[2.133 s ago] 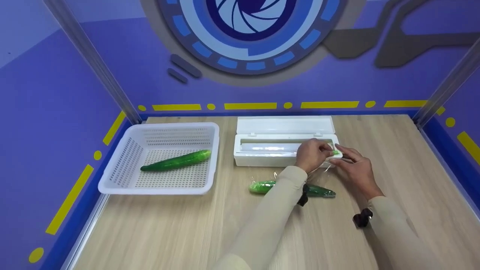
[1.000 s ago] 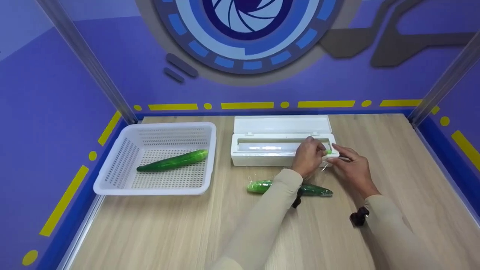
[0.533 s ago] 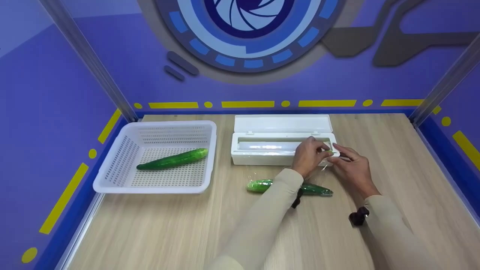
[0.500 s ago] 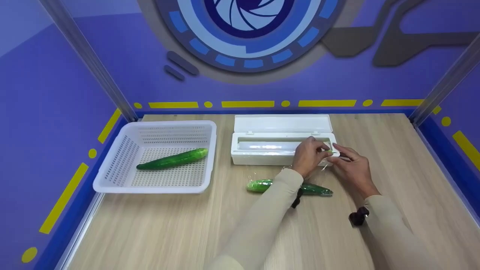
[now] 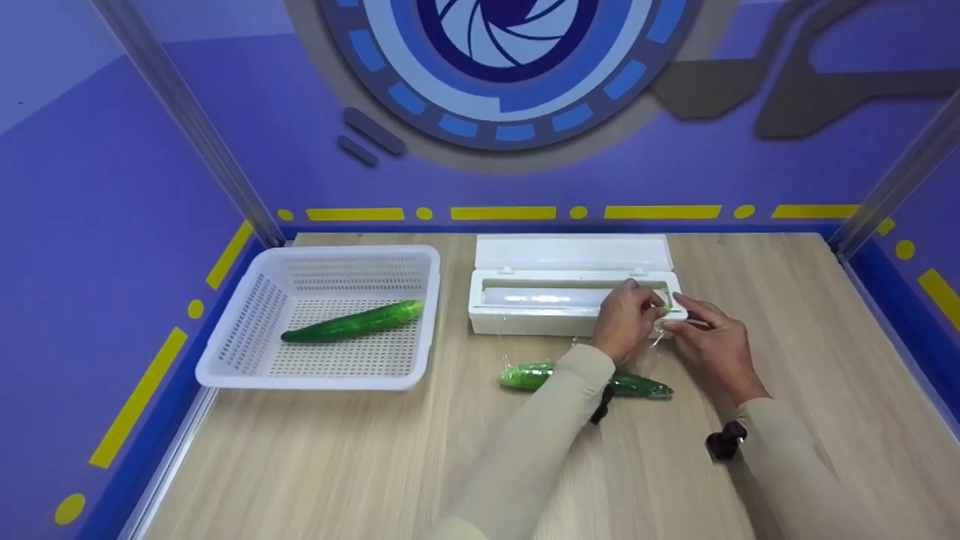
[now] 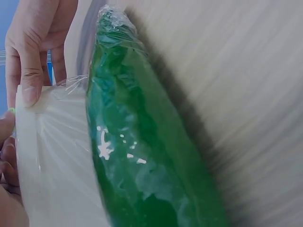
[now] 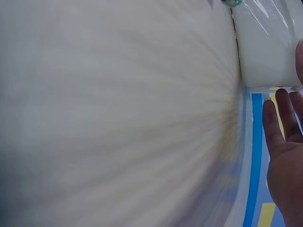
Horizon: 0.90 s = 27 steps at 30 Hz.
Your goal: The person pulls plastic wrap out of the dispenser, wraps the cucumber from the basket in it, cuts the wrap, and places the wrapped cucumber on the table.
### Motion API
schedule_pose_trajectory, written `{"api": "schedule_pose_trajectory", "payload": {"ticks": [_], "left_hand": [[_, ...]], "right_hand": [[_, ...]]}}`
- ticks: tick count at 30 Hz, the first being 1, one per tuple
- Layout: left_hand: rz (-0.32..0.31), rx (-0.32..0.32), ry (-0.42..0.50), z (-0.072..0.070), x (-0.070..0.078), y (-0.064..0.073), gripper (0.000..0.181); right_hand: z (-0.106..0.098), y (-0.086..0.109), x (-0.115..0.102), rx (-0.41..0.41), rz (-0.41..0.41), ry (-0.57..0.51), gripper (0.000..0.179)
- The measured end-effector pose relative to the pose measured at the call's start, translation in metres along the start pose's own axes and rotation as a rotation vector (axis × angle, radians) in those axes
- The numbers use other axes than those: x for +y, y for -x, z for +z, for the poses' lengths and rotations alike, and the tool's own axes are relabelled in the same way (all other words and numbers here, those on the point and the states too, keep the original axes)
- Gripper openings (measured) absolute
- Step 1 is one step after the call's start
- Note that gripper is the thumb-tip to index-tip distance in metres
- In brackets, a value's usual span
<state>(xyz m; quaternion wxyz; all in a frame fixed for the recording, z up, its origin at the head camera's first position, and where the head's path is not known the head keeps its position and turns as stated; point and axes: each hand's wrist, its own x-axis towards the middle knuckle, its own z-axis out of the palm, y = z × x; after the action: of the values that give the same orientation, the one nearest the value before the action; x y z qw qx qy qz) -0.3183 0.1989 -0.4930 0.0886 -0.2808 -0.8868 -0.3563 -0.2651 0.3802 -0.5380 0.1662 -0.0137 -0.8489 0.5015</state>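
Note:
A white cling film dispenser (image 5: 517, 324) stands at the back of the table with its lid up and a film roll (image 5: 536, 297) inside. My left hand (image 5: 624, 319) pinches a small green slide cutter (image 5: 666, 309) near the dispenser's right end. My right hand (image 5: 716, 346) grips that end, thumb on the front and fingers by the end wall. Clear film (image 6: 71, 156) stretches from the dispenser down to a film-wrapped cucumber (image 5: 637, 385) in front. My left forearm hides the cucumber's middle in the head view.
On the left stands a white perforated basket (image 5: 319, 381) with an unwrapped cucumber (image 5: 356, 322) lying in it. Blue panels (image 5: 225, 180) enclose the wooden table (image 5: 337, 465) at the back and sides.
The head view shifts slightly. Both hands keep almost the same place on the dispenser, the left fingers still at the green slide cutter.

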Motion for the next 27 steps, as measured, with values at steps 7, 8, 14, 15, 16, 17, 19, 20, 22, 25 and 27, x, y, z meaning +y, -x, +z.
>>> {"api": "schedule_pose_trajectory", "payload": {"ticks": [7,8,14,15,16,17,19,20,22,25,27], "left_hand": [[-0.005,0.002,-0.042,-0.0011,0.0022,0.0006,0.008],[-0.005,-0.003,-0.046,-0.0016,0.0024,0.0009,0.008],[0.006,-0.02,-0.105,-0.0032,0.0053,0.0024,0.008],[0.004,-0.024,-0.11,-0.0036,0.006,0.0025,0.008],[0.002,-0.028,-0.115,-0.004,0.0066,0.0025,0.008],[0.001,-0.032,-0.122,-0.0043,0.0071,0.0024,0.009],[0.001,-0.041,-0.139,-0.0047,0.008,0.0018,0.009],[0.004,-0.044,-0.149,-0.0048,0.0082,0.0015,0.009],[0.011,-0.05,-0.168,-0.0051,0.0089,0.0012,0.01],[0.016,-0.059,-0.19,-0.0061,0.0099,0.0013,0.01],[0.016,-0.066,-0.193,-0.0067,0.0104,0.0015,0.01]], "right_hand": [[0.0003,-0.0003,-0.0018,-0.014,-0.003,-0.016,0.05],[0.0001,-0.0003,-0.0018,-0.015,-0.002,-0.017,0.05],[-0.0018,0.0004,-0.0016,-0.011,-0.001,-0.021,0.051],[-0.002,0.0004,-0.0019,-0.011,0.002,-0.022,0.051],[-0.0024,0.0003,-0.0019,-0.01,0.004,-0.024,0.05],[-0.0027,0.0003,-0.0021,-0.01,0.007,-0.024,0.05],[-0.003,0.0008,-0.0027,-0.009,0.018,-0.022,0.05],[-0.0031,0.001,-0.0027,-0.009,0.019,-0.017,0.05],[-0.0034,0.0016,-0.0023,-0.01,0.018,-0.004,0.049],[-0.0038,0.0025,-0.0021,-0.012,0.02,0.008,0.049],[-0.0046,0.0032,-0.0021,-0.015,0.024,0.015,0.05]]}}
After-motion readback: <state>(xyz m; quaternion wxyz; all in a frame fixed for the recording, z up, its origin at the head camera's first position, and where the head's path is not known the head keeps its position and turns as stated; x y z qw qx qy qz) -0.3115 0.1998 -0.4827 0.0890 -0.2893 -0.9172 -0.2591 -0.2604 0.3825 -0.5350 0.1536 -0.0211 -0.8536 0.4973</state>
